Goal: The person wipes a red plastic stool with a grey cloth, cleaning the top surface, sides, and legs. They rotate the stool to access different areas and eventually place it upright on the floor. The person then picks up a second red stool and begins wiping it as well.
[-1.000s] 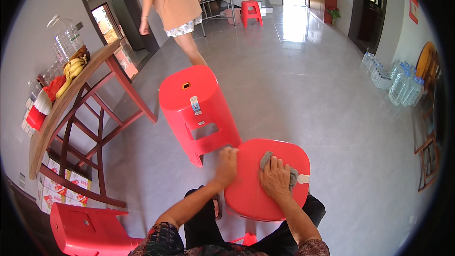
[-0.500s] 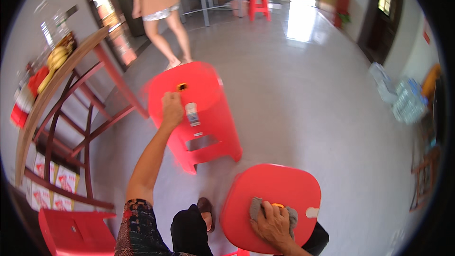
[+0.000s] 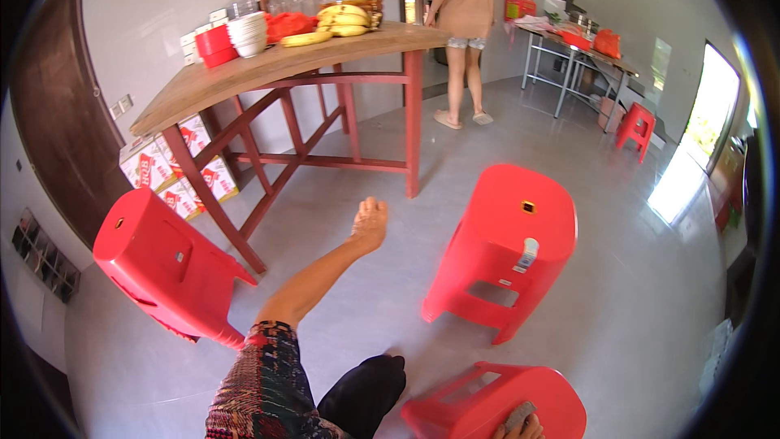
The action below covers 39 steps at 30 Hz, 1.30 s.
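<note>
Head view up, and I've got the right hand (image 3: 524, 431) low at the near edge, partly cut off, fingers closed on a soft, crumpled grey cloth (image 3: 518, 415). That cloth sits against the smooth, rounded seat of a glossy red plastic stool (image 3: 563, 408), near right. Out left, the left hand (image 3: 370, 225) hangs over polished grey floor (image 3: 357, 309), nothing visible in it; how tightly its fingers curl, I can't tell. A second red stool (image 3: 520, 223) stands right of it, beyond the first. Far left, a wood-topped table (image 3: 268, 69) carries curved yellow bananas (image 3: 343, 20).
</note>
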{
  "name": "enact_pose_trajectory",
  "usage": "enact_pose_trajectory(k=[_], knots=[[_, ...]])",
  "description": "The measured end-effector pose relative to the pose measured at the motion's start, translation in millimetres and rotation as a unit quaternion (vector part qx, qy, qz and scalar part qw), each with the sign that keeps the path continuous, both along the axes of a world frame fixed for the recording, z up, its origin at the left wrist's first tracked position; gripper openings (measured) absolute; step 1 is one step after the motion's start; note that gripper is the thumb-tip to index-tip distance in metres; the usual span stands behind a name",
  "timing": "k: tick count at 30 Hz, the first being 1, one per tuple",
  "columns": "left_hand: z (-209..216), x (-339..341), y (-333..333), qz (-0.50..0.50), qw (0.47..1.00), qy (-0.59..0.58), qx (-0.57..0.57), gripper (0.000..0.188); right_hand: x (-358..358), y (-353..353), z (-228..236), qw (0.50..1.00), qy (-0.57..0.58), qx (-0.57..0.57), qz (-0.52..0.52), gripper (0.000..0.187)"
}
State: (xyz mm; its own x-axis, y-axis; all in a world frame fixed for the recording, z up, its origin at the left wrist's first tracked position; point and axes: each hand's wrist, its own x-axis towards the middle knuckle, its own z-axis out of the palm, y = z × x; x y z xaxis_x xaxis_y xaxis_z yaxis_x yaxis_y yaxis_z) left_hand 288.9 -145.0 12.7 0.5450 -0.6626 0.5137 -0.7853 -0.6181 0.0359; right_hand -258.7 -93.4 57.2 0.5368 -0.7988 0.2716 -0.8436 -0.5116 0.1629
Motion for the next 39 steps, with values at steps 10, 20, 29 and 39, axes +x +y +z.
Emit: enact_pose_trajectory(k=[10, 20, 29, 39], knots=[[179, 105, 181, -0.052, 0.945, -0.242, -0.213, 0.043, 6, 6, -10, 0.997, -0.051, -0.054, 0.026, 0.052], [323, 296, 226, 0.200, 0.943, -0.267, -0.012, 0.050, -3, -17, -43, 0.996, -0.038, -0.074, -0.039, 0.051], [301, 350, 257, 0.095, 0.924, -0.252, -0.273, 0.028, -9, -15, -77, 0.979, -0.171, 0.027, -0.106, 0.062], [93, 112, 174, -0.186, 0.845, 0.395, -0.309, 0.024, 0, -30, -79, 0.967, -0.166, -0.141, -0.132, 0.039]])
